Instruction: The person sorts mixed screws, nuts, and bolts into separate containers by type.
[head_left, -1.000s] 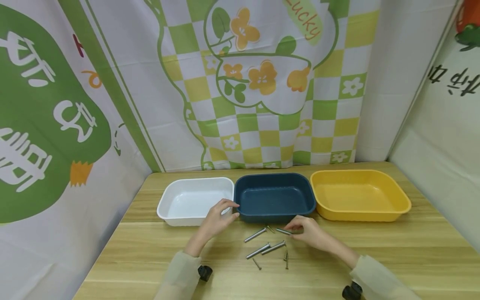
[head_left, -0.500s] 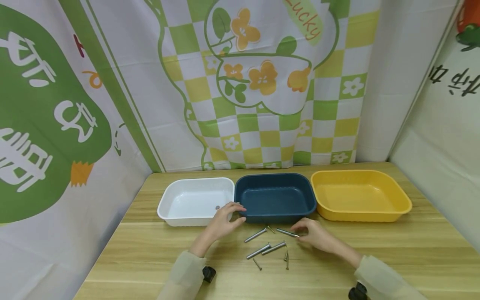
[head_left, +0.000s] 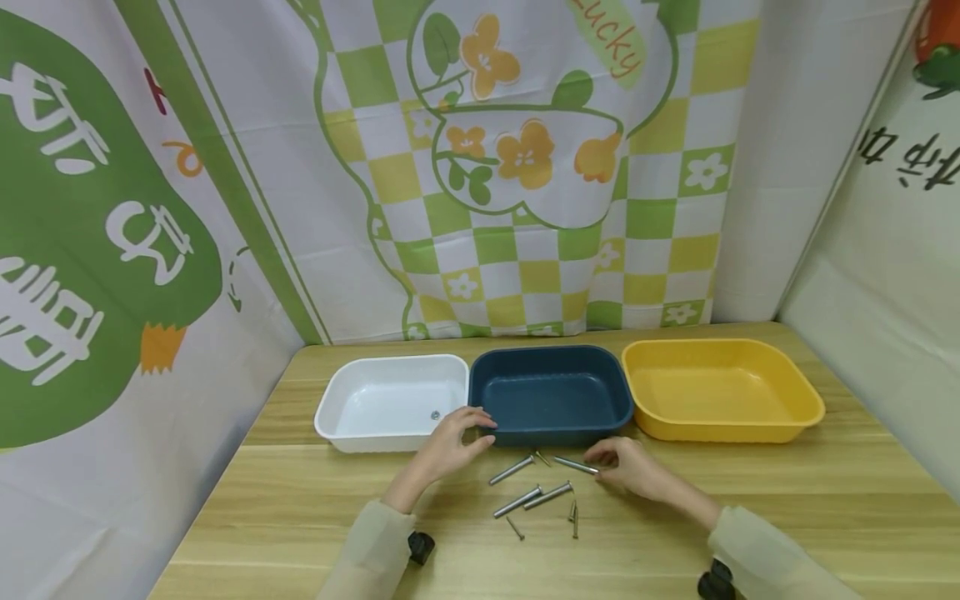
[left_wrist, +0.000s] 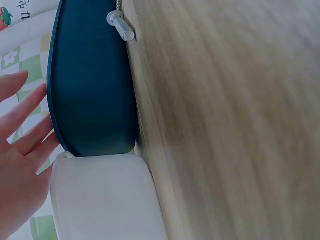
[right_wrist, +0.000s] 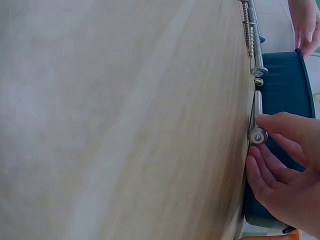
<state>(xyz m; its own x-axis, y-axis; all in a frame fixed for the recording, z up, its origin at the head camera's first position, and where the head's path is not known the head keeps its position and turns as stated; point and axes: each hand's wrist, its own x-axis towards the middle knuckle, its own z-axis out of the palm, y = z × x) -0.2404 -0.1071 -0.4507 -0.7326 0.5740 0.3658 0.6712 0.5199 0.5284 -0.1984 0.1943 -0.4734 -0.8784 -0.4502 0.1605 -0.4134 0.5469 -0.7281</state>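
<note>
My right hand [head_left: 636, 473] pinches a silver bolt [head_left: 573, 463] near its head, in front of the blue tray [head_left: 551, 437]. In the right wrist view, the thumb lies against the bolt [right_wrist: 258, 106] and the other fingers curl just beyond its round socket head. My left hand [head_left: 448, 448], fingers spread and loosely bent, hovers by the corner where the white tray [head_left: 360, 443] meets the blue one; nothing shows in its grasp. Inside the white tray lies a small round metal piece [head_left: 435, 415], possibly a nut. More bolts [head_left: 517, 502] and thin screws [head_left: 515, 528] lie on the table.
A yellow tray [head_left: 720, 432] stands right of the blue one, so the three trays form a row along the back of the wooden table [head_left: 285, 508]. Printed cloth [head_left: 517, 275] hangs behind them. Dark wrist cameras [head_left: 422, 547] sit at both sleeves.
The left hand has moved right, from the white tray's corner toward the blue tray, uncovering the small round piece. The right hand has shifted slightly right along the bolt, which stays nearly in place.
</note>
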